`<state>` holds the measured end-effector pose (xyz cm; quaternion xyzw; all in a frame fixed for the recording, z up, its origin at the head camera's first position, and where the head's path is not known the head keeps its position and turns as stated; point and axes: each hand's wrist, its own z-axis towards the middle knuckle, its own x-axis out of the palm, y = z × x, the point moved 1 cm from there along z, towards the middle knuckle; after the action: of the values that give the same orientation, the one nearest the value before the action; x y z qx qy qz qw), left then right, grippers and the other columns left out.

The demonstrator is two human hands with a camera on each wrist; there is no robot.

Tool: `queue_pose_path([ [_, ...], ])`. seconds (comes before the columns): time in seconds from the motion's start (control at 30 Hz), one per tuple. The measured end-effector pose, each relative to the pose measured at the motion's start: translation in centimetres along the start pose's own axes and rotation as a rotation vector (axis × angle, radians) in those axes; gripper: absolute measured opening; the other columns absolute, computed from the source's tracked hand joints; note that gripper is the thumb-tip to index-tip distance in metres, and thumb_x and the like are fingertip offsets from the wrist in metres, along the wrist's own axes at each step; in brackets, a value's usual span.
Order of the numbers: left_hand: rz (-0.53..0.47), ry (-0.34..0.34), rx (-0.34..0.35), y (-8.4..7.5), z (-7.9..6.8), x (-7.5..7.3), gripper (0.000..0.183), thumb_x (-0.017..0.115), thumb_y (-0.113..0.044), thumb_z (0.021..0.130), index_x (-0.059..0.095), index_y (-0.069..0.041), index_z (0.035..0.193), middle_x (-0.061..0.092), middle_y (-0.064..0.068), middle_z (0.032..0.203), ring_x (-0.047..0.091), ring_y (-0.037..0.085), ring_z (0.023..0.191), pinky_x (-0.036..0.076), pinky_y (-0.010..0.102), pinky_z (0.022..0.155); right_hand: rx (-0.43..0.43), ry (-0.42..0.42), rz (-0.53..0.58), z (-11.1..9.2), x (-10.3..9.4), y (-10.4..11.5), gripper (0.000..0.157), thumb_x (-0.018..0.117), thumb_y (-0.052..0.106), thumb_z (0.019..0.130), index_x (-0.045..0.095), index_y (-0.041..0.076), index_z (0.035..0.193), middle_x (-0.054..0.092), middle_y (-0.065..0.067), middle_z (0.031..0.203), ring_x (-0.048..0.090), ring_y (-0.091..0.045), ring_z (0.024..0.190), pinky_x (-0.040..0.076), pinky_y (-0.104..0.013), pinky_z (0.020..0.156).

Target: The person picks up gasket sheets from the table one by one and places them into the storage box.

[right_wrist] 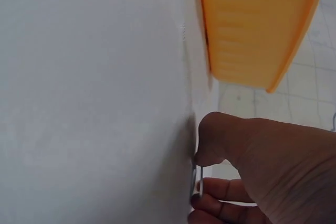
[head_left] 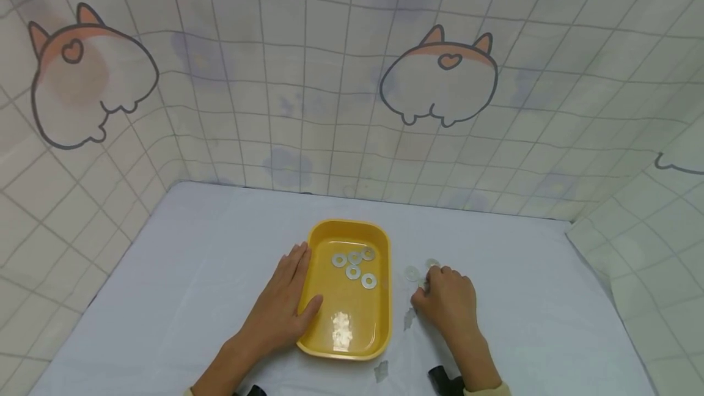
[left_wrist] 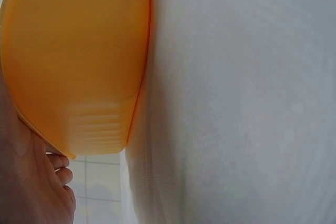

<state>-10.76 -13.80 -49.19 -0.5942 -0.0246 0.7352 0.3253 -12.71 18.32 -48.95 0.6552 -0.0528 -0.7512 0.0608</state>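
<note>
- A white cloth (head_left: 528,280), faintly creased, covers the tabletop; two small grey patches (head_left: 381,371) mark it near the tray.
- Pale hangings (head_left: 341,109) printed with a grid enclose the table at the back and both sides, carrying cartoon animal rumps (head_left: 440,81) with orange ears and hearts.
- A yellow tray (head_left: 363,310) stands between the two hands, with five washers (head_left: 354,266) lying in its far half.
- The left hand (head_left: 283,304) rests along the tray's left rim, unclenched, its fingers extended outside and its thumb over the edge.
- Right of the tray, the right hand (head_left: 451,301) is down at the cloth, pinching a washer (right_wrist: 201,182) between thumb and fingers; the right wrist view shows it edge-on.
- Two loose washers (head_left: 407,273) lie on the cloth just beyond that hand's fingertips, the farther one partly hidden.
- The tray is smooth and glossy, an oblong with rounded corners; light glares off its near floor, and ridges mark its outer wall.
- The washers are thin, flat, silvery-grey rings with round holes.
- A black device (head_left: 447,382) sits by the right wrist, near a pale yellow sleeve (head_left: 488,390).
</note>
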Motion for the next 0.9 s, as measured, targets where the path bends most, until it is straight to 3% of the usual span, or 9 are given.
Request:
queue_pose_path([
  [0.23, -0.008, 0.008, 0.006, 0.0, 0.0, 0.0, 0.087, 0.065, -0.035, 0.101, 0.022, 0.003, 0.167, 0.026, 0.020, 0.175, 0.027, 0.037, 0.163, -0.007, 0.020, 0.135, 0.016, 0.018, 0.055, 0.0, 0.0, -0.3, 0.029, 0.079, 0.025, 0.081, 0.076, 0.003, 0.099, 0.069, -0.010, 0.080, 0.058, -0.024, 0.069, 0.056, -0.044, 0.069],
  [0.67, -0.014, 0.017, 0.002, 0.0, 0.0, 0.1, 0.087, 0.064, -0.035, 0.101, 0.022, 0.003, 0.167, 0.024, 0.018, 0.176, 0.027, 0.037, 0.164, -0.003, 0.025, 0.137, -0.010, 0.007, 0.076, 0.2, -0.3, -0.8, 0.025, 0.080, 0.027, 0.080, 0.079, 0.007, 0.094, 0.072, -0.007, 0.079, 0.057, -0.020, 0.065, 0.056, -0.041, 0.067],
  [0.9, -0.022, 0.018, -0.006, 0.0, 0.0, 0.1, 0.086, 0.063, -0.035, 0.102, 0.022, 0.004, 0.167, 0.024, 0.019, 0.176, 0.025, 0.037, 0.164, -0.009, 0.020, 0.135, -0.036, -0.023, 0.100, 0.4, 0.1, -1.2, 0.024, 0.081, 0.026, 0.079, 0.079, 0.006, 0.094, 0.074, -0.008, 0.081, 0.059, -0.020, 0.066, 0.058, -0.042, 0.067],
])
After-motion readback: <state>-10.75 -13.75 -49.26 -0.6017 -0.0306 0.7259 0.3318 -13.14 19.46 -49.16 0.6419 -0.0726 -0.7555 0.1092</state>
